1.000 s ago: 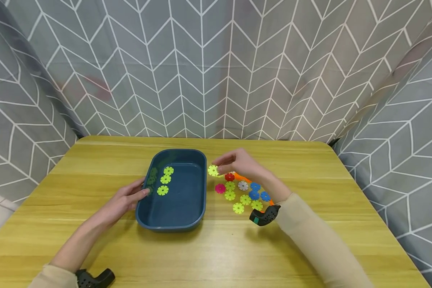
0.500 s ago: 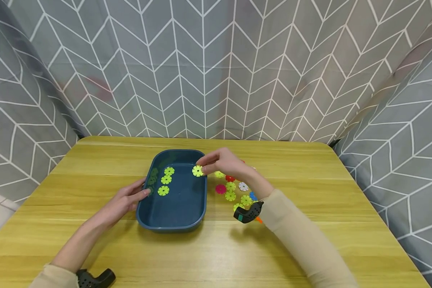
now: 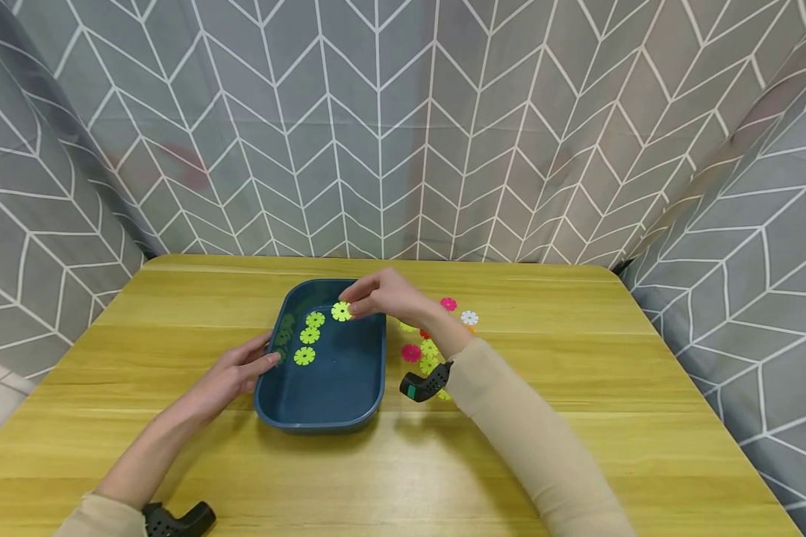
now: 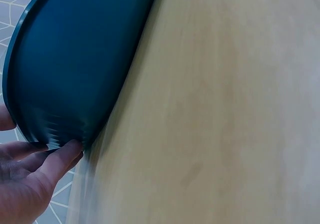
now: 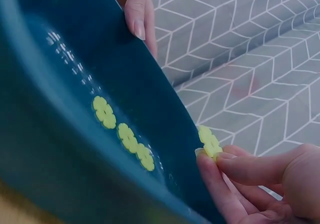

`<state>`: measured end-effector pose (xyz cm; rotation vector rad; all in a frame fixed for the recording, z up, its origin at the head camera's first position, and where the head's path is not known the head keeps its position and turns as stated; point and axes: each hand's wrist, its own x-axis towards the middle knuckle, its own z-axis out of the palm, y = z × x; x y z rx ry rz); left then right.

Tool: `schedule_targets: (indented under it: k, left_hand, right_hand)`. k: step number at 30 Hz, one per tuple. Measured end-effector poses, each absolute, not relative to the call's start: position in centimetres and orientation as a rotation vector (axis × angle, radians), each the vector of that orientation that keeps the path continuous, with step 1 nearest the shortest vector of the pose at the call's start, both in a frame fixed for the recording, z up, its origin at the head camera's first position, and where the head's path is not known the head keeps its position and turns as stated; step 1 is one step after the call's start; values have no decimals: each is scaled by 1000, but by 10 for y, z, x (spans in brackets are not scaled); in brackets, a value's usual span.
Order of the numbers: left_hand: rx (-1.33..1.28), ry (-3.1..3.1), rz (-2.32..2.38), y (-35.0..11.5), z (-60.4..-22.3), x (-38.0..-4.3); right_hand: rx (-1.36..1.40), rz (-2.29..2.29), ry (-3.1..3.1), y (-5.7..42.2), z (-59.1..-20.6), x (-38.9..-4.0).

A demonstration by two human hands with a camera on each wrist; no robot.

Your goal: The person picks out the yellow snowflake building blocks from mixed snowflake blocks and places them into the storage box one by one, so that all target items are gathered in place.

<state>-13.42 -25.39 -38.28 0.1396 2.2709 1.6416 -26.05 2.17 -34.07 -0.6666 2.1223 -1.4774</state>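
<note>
A dark blue plastic bin (image 3: 322, 388) stands on the table. My left hand (image 3: 242, 365) holds its left side, thumb over the rim; in the left wrist view the left hand (image 4: 30, 174) is at the bin's wall (image 4: 75, 58). My right hand (image 3: 386, 294) pinches a yellow-green notched disc (image 3: 341, 311) between thumb and fingertips, over the bin's far part. The right wrist view shows the pinched disc (image 5: 210, 142) nearly edge-on. Three like discs (image 3: 310, 335) lie in a row on the bin's floor, left of the pinched one.
Right of the bin, loose notched discs lie on the wooden table (image 3: 578, 388): a pink disc (image 3: 411, 353), a white disc (image 3: 469, 318) and several yellow-green ones. My right forearm hides part of this pile. A grey patterned curtain (image 3: 403, 149) hangs behind the table.
My right hand has carried the yellow-green disc leftward from beside the pile, across the bin's right rim, to over the inside. The left hand and the bin have stayed put.
</note>
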Motion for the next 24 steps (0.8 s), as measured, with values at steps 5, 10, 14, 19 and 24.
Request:
schedule_targets:
  k: [5,10,14,19,24]
  left_hand:
    - [143,2261,1663,-254,-383,-134]
    - [146,2251,1678,-254,-383,-134]
    - [142,2250,1677,-253,-384,-134]
    - [139,2250,1679,-253,-385,-135]
    - [142,2250,1686,-252,-385,-135]
  right_hand:
    - [-623,-1538,2080,4,-344,-261]
    - [-575,-1604,2025,-12,-350,-261]
    - [-554,-1630,2001,-23,-354,-260]
    - [-482,-1693,1968,-34,-359,-260]
    - [-427,-1727,1949,-41,-366,-260]
